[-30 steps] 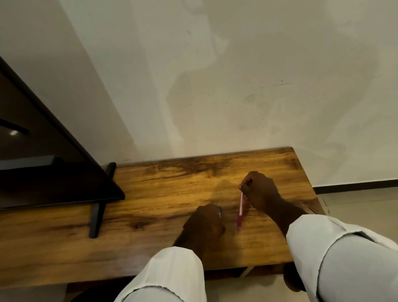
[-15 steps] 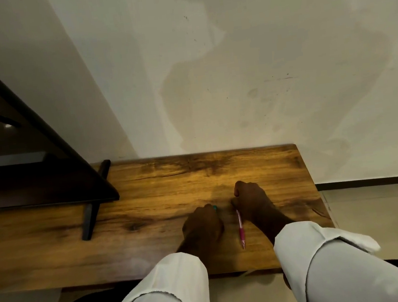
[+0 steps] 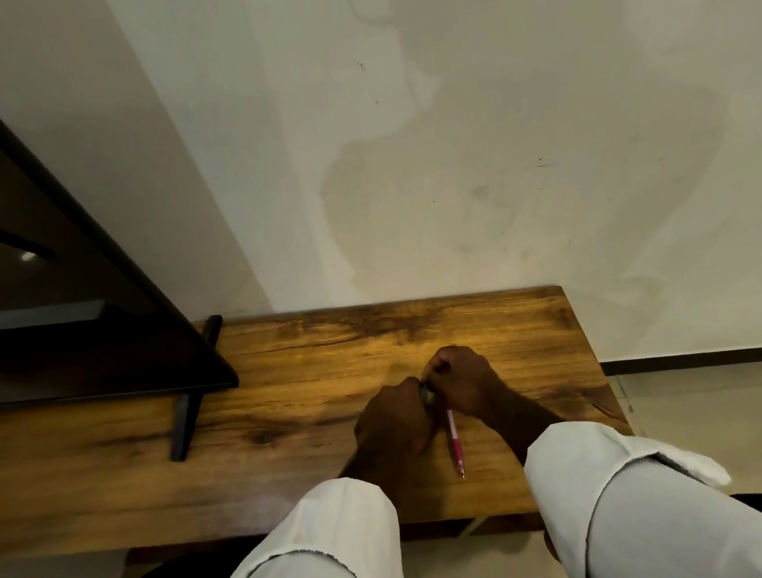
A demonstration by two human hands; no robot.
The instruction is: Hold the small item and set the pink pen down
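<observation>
**Hand Positions at the Small Dark Object and Pink Pen**

Both hands are together on the wooden table (image 3: 309, 345), knuckles upward, fingers curled inward.

Left hand (image 3: 395, 424): fingers are curled, with the fingertips closed on a small dark object (image 3: 425, 391) at the point where the two hands meet. The object is mostly hidden by the fingers; its type cannot be told.

Right hand (image 3: 465, 384): fingers are curled and its fingertips meet the same small dark object from the opposite side. Both hands touch each other at this point. Whether the right hand pinches the object or only touches it is not clearly shown.

Pink pen (image 3: 455, 443): lies flat on the table, between the two wrists, just beside the heel of the right hand and just right of the left hand. Its long axis runs from the hands toward the person. Its far end reaches under the right hand; contact there cannot be told. Neither hand grips its visible length.

White sleeves (image 3: 638, 521) cover both forearms up to the wrists.

A dark screen on a black stand (image 3: 185, 430) sits well to the left of the left hand. A pale wall (image 3: 447, 136) rises beyond both hands.
</observation>
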